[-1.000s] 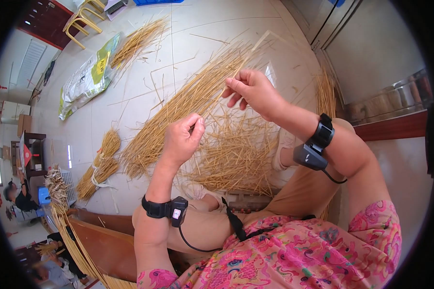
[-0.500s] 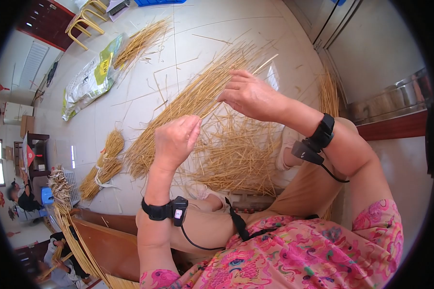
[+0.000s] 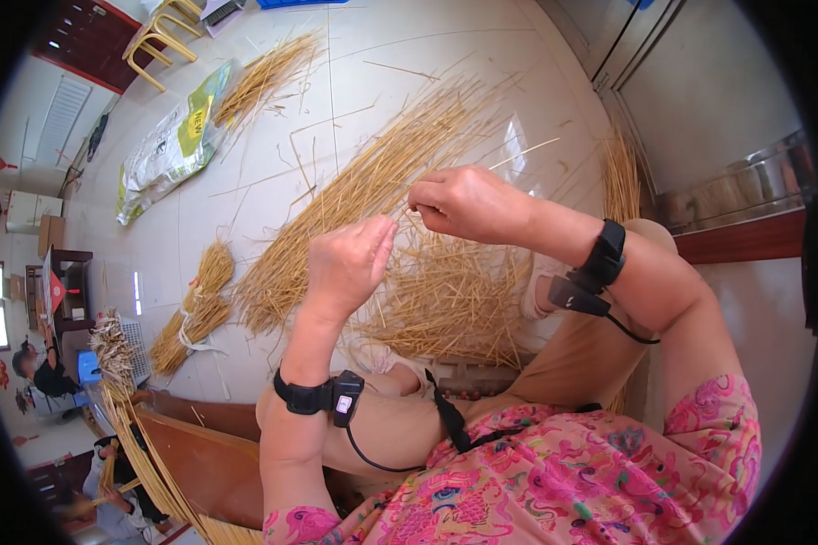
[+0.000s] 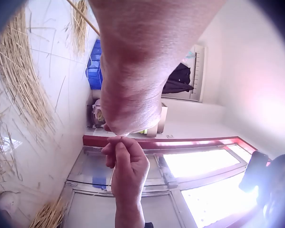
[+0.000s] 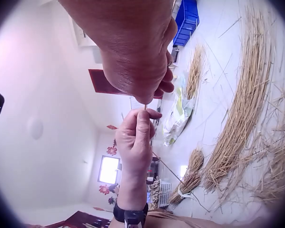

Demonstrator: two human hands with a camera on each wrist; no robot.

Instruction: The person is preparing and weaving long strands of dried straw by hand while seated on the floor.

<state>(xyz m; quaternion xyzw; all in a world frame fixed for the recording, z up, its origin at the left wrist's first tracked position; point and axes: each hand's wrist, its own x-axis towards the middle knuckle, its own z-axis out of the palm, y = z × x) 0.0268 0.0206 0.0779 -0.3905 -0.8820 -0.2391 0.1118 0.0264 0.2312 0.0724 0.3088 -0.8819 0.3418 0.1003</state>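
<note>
Both hands meet above the straw on the floor. My left hand (image 3: 347, 265) pinches a thin straw (image 5: 145, 108) between thumb and curled fingers; the right wrist view shows a short piece of it between the two hands. Close by on the right, my right hand (image 3: 474, 205) pinches the same straw, its fingertips bent down and partly hidden. A pale straw end (image 3: 538, 149) sticks out beyond the right hand in the head view. Another thin length (image 5: 173, 172) trails below the left hand in the right wrist view. Beneath lies a long spread of straw (image 3: 350, 195).
Short loose straw (image 3: 450, 300) lies near the feet. A tied bundle (image 3: 194, 309) and a green-white bag (image 3: 174, 150) are on the floor to the left. A brown wooden piece (image 3: 195, 454) stands by the left leg, a metal-fronted cabinet (image 3: 718, 109) at the right. People sit far left.
The right hand has come down and closer to the left hand, turning palm down. The pale straw end has swung down to the right. The left hand has turned and now nearly meets the right.
</note>
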